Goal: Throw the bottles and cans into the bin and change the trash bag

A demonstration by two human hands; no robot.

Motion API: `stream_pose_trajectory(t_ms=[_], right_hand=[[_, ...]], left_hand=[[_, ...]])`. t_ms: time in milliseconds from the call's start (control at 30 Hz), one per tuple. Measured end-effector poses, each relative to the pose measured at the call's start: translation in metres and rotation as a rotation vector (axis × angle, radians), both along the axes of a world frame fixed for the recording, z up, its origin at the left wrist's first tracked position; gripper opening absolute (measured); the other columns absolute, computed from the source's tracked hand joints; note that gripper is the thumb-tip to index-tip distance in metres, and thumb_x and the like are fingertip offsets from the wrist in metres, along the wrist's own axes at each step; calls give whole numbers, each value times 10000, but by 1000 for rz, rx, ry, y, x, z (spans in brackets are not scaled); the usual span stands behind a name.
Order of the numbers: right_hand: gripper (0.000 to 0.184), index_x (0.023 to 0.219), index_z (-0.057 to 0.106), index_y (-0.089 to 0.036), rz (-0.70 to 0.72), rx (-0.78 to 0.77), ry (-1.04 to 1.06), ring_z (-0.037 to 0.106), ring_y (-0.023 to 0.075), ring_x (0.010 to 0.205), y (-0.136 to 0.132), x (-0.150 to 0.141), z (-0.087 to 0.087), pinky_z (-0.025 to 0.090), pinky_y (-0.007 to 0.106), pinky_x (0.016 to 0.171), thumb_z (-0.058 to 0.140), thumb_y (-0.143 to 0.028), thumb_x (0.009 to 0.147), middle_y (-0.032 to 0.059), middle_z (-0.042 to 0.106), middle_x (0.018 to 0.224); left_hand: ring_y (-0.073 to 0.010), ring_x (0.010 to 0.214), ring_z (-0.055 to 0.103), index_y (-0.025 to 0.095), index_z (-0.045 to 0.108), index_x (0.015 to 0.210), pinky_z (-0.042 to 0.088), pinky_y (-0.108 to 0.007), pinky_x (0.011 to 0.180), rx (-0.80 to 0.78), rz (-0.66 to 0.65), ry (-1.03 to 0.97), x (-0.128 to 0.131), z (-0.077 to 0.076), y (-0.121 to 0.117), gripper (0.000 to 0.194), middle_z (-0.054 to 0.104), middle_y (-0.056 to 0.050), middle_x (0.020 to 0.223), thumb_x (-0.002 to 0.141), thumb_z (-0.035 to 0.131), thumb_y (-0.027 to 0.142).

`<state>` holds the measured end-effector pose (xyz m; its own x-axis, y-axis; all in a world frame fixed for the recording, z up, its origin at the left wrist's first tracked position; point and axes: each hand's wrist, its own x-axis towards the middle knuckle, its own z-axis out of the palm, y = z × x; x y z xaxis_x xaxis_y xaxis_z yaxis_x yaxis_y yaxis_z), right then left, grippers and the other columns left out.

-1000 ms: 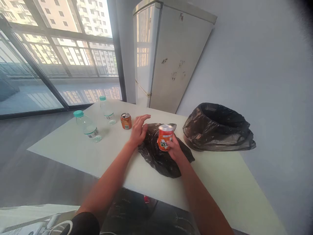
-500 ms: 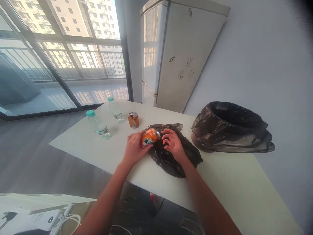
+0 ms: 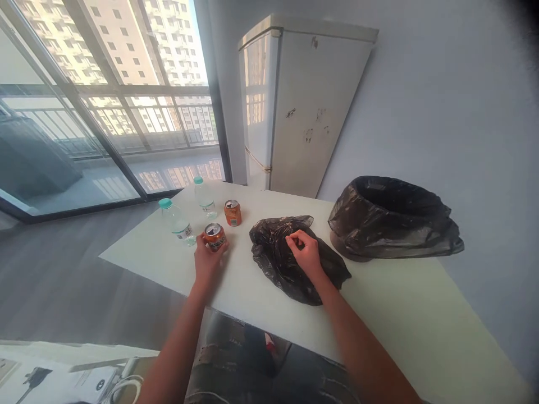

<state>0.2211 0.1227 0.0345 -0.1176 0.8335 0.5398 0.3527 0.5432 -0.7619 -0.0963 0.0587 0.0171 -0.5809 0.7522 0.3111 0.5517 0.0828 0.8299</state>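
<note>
My left hand [image 3: 207, 260] is wrapped around an orange drink can [image 3: 215, 236], which stands upright on the white table with its opened top showing. A second orange can [image 3: 233, 212], dented at the side, stands just behind it. To the left are two clear plastic bottles with green caps, a nearer bottle [image 3: 179, 225] and a farther bottle [image 3: 205, 199]. My right hand [image 3: 306, 252] is over a crumpled black plastic bag [image 3: 278, 264], thumb and fingers curled together in a pinch. Whether bag film is between those fingertips is too unclear to tell.
A bin lined with a black bag [image 3: 396, 224] stands at the table's right rear. Behind the white table [image 3: 404, 314] is a white fridge [image 3: 315, 112], with a glass sliding door [image 3: 113, 151] to the left. A white cable [image 3: 126, 387] lies low at left.
My left hand has carried the can left from above the bag and put it upright on the table near the bottles. My right hand's spread fingers have curled together over the bag.
</note>
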Motion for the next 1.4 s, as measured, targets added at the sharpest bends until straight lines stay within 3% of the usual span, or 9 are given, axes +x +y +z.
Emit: stream_pose_trajectory(t_ms=[100, 200, 333, 467, 567, 800, 1000, 1200, 1400], right_hand=[[258, 1212, 676, -204, -66, 118, -147, 579, 210, 822, 1, 4, 1, 491, 352, 857, 606, -343, 1006, 22, 628, 862], [499, 1462, 574, -257, 54, 115, -424, 596, 249, 1044, -1, 3, 0, 467, 393, 973, 678, -348, 983, 71, 662, 1138], [115, 1028, 747, -217, 38, 60, -654, 625, 217, 1004, -2, -1, -3, 418, 349, 952, 656, -191, 962, 45, 699, 1008], [136, 940, 670, -165, -292, -39, -635, 630, 216, 931, 4, 4, -6, 419, 328, 873, 541, -146, 978, 68, 679, 943], [131, 994, 649, -149, -588, -186, -637, 645, 229, 889, 10, 13, -10, 428, 314, 780, 521, -134, 973, 102, 680, 981], [259, 940, 663, -135, -669, -238, -613, 639, 247, 862, 16, 29, -19, 453, 325, 761, 508, 45, 837, 155, 653, 986], [292, 1114, 651, -146, -388, 164, -483, 563, 293, 1096, 6, 18, 2, 449, 425, 997, 434, -56, 940, 151, 638, 1094], [140, 863, 615, -213, 170, 576, -511, 588, 180, 799, -32, -31, 2, 465, 283, 783, 540, -168, 972, 17, 630, 797], [233, 791, 582, -197, 267, 640, -589, 564, 171, 701, -53, -59, -5, 383, 290, 682, 511, -135, 1005, 15, 629, 738]], left_hand=[[-360, 1260, 558, 146, 499, 1342, 423, -556, 1101, 229, 136, 288, 13, -1, -11, 670, 599, -196, 1301, 824, 807, 439], [-303, 1191, 577, 175, 607, 1243, 444, -496, 1074, 276, -133, 426, 46, -3, -20, 273, 612, -149, 1180, 1008, 573, 311], [-279, 1143, 594, 218, 641, 1296, 492, -452, 995, 37, -539, 446, 88, -12, -15, 317, 612, -133, 1243, 993, 548, 217], [-270, 957, 603, 203, 673, 983, 506, -417, 863, -34, -609, 493, 93, -18, -9, 193, 638, -85, 953, 875, 555, 95], [-238, 939, 598, 213, 625, 958, 503, -371, 845, 66, -635, 441, 87, -17, -14, 224, 608, -63, 951, 824, 530, 61], [-243, 990, 596, 211, 582, 1149, 520, -384, 879, 184, -591, 319, 80, -12, -24, 287, 585, -74, 1036, 872, 555, 143], [-258, 1185, 580, 213, 558, 1229, 515, -438, 1015, 124, -528, 249, 76, -16, -15, 437, 570, -115, 1246, 834, 457, 55], [-272, 1065, 615, 205, 653, 1053, 508, -452, 981, -5, -583, 348, 85, -19, -10, 265, 634, -97, 1110, 804, 585, 144], [-269, 938, 626, 213, 624, 903, 499, -414, 871, -37, -563, 358, 88, -23, -14, 140, 681, -100, 988, 862, 504, 154]])
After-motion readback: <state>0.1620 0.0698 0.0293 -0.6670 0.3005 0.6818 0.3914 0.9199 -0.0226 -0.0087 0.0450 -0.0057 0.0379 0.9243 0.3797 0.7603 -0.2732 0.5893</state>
